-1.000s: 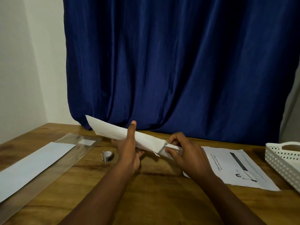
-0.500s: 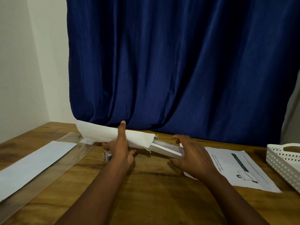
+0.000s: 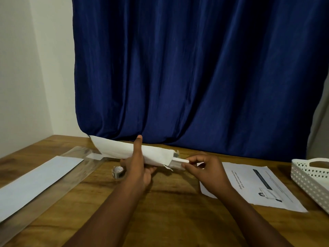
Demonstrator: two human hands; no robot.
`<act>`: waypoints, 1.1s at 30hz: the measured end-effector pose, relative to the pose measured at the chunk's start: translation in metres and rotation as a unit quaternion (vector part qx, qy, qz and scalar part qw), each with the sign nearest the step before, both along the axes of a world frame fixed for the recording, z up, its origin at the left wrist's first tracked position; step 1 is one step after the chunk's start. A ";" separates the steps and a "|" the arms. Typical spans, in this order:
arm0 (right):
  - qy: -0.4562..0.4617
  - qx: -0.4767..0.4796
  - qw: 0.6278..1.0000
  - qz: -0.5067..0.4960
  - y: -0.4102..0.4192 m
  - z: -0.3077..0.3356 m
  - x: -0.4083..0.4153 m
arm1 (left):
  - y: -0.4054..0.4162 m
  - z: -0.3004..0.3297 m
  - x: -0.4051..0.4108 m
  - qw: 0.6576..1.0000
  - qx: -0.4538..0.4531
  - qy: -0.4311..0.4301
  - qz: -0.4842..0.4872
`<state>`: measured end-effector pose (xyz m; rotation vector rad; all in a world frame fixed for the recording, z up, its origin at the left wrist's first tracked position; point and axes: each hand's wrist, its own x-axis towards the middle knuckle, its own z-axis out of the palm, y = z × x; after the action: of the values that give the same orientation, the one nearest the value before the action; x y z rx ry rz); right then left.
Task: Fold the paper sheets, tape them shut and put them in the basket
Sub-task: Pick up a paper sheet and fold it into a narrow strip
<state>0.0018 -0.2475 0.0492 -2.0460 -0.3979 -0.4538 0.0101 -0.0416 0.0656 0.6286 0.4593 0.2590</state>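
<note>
Head view: left hand (image 3: 138, 168) clasps the paper sleeve (image 3: 124, 151); right hand (image 3: 207, 169) pinches folded sheets (image 3: 179, 162) inside.

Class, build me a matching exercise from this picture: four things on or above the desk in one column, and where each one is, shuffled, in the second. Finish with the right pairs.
Things
1. folded paper bundle
2. tape roll
3. white basket
4. printed sheet

Places
A. at the table's right edge
B. flat on the table, under the right hand
C. held off the table, in the left hand
D. on the table, just left of the left hand

Pairs: 1-C, 2-D, 3-A, 4-B
</note>
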 end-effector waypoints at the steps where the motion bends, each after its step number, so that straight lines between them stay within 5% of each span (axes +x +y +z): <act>1: -0.016 0.004 1.000 0.001 0.004 -0.002 -0.001 | -0.004 -0.001 -0.001 1.000 -0.006 -0.005 -0.022; 24: -0.104 -0.045 0.993 -0.032 0.013 -0.022 0.006 | -0.038 -0.013 -0.013 0.983 -0.083 -0.020 -0.163; 29: -0.179 0.077 0.981 0.003 0.013 -0.009 -0.007 | -0.020 -0.004 -0.009 0.982 -0.112 -0.065 -0.136; 33: -0.104 0.135 0.984 0.051 0.008 -0.004 -0.010 | -0.013 -0.003 -0.009 0.968 -0.137 -0.118 -0.175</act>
<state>-0.0078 -0.2399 0.0450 -1.7145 -0.5337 -0.6254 0.0013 -0.0550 0.0626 0.3915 0.1452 -0.0666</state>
